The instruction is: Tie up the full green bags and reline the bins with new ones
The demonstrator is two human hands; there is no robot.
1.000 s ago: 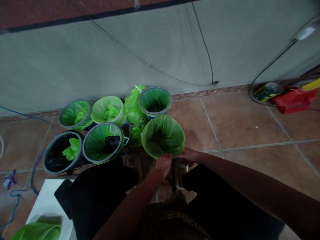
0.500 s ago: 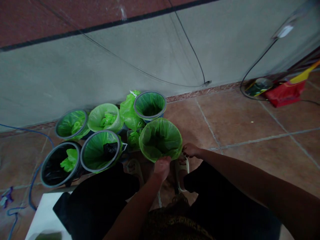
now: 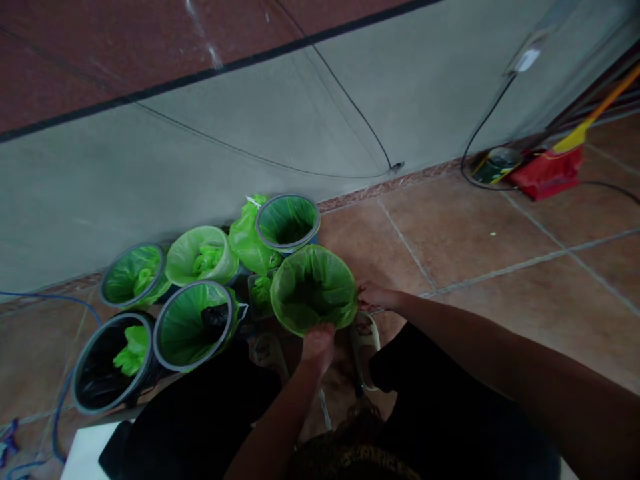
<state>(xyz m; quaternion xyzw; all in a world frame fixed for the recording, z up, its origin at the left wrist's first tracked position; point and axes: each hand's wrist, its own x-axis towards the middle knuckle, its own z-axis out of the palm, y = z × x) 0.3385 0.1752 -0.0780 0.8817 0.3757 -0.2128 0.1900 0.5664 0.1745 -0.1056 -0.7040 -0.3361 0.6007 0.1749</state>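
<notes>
Between my feet and the wall stands a trash bin fitted with a green bin liner (image 3: 320, 277), its liner folded over the rim and its inside dark. My left hand (image 3: 319, 341) is closed on the near edge of this liner, thumb side over the rim. At the right side of the rim, my right hand (image 3: 371, 295) has its fingers closed on the liner's outer edge. Just behind is another lined bin with a grey rim (image 3: 289, 223). A tied green bag (image 3: 250, 237) rests to its left.
Several lined bins stand at left, including a black-lined bin (image 3: 113, 363) and a grey-rimmed bin (image 3: 193, 327) holding something black. A small bin (image 3: 260, 293) sits beside the green-lined one. A red dustpan (image 3: 547, 173), a can (image 3: 497, 165) and cables lie along the wall.
My right hand has come in against the rim, its fingers now at the liner. My left hand stays on the near edge. The view has shifted slightly.
</notes>
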